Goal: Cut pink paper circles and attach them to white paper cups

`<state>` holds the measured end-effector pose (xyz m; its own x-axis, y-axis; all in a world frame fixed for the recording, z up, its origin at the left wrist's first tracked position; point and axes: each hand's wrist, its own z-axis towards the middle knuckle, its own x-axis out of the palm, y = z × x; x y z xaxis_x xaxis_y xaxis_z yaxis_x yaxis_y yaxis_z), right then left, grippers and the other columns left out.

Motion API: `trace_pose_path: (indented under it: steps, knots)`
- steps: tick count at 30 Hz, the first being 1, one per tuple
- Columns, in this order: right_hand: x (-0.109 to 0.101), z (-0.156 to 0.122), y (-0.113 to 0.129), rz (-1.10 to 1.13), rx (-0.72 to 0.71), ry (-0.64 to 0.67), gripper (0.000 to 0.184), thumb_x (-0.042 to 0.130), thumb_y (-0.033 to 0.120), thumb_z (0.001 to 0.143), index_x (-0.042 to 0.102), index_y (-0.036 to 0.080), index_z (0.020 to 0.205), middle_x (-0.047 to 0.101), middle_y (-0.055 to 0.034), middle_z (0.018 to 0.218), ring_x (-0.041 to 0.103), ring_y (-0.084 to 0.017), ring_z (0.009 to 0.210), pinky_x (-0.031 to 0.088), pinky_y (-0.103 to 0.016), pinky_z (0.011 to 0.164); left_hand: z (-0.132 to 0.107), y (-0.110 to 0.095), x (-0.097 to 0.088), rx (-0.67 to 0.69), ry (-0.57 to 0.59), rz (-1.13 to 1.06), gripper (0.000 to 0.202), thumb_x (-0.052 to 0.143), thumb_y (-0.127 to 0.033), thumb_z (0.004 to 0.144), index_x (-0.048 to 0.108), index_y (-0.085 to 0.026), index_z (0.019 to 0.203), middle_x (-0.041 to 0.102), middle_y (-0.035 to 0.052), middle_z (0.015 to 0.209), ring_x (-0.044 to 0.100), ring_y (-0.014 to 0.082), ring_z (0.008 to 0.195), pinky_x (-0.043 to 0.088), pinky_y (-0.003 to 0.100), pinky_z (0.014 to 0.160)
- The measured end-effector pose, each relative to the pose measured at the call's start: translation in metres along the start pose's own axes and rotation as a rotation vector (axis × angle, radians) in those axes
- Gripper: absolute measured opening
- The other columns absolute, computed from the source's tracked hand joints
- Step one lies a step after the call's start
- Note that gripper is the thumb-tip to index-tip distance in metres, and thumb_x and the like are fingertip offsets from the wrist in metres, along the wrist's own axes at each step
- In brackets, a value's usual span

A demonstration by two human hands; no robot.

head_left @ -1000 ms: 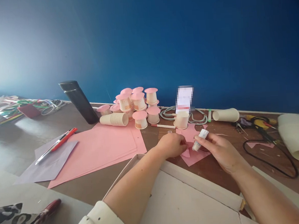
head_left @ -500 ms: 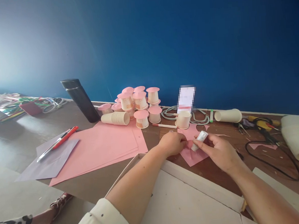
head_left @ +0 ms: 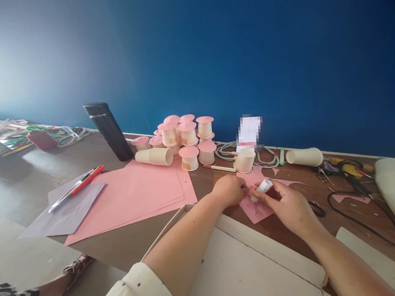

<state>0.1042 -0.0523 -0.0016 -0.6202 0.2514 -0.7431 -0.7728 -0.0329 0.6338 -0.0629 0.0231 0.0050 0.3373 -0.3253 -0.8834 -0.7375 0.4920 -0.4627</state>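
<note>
My right hand (head_left: 293,204) is closed around a white glue stick (head_left: 263,189), its end tilted down against a small pink paper piece (head_left: 252,192). My left hand (head_left: 229,190) has its fingers pinched at the left edge of that piece; the fingertips are partly hidden. Under both lies a larger pink scrap (head_left: 260,213) on the brown table. Just behind the hands a white paper cup (head_left: 244,160) stands upside down. A red-and-white pen (head_left: 219,168) lies to its left.
Pink-topped paper cups (head_left: 189,157) are stacked by the wall. Left of them are a nested cup stack (head_left: 154,157) and a black flask (head_left: 109,133). A red utility knife (head_left: 77,187) rests on purple paper beside pink sheets (head_left: 130,197). Black cable (head_left: 367,240) lies right; a white box (head_left: 245,270) is in front.
The glue stick in my right hand has shifted slightly and tilted lower over the pink piece. My left hand stays in about the same place. The whole view has shifted a little.
</note>
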Motion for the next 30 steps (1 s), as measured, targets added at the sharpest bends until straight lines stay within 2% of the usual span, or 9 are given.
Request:
trace_pose_path:
  steps: [20,30]
  knots:
    - [0.0006,-0.0012,0.0038,-0.058,-0.004,0.009,0.033,0.065,0.054,0.078,0.070,0.025,0.093,0.074,-0.0020,0.079,0.065,-0.023,0.068,0.044,-0.030,0.061,0.0028,0.0031,-0.0011,-0.010,0.018,-0.101,0.028,0.051,-0.040,0.085,0.070,-0.021,0.077,0.070,0.0039,0.080,0.060,0.0180,0.075,0.043,0.027,0.063]
    - [0.0045,-0.0005,0.0010,-0.071,-0.015,0.032,0.030,0.065,0.048,0.079,0.070,0.024,0.096,0.074,-0.0046,0.087,0.066,-0.024,0.073,0.045,-0.031,0.063,0.0036,0.0040,0.0003,0.001,0.012,-0.118,0.030,0.051,-0.041,0.085,0.071,-0.020,0.078,0.071,0.0050,0.082,0.061,0.0185,0.076,0.044,0.027,0.065]
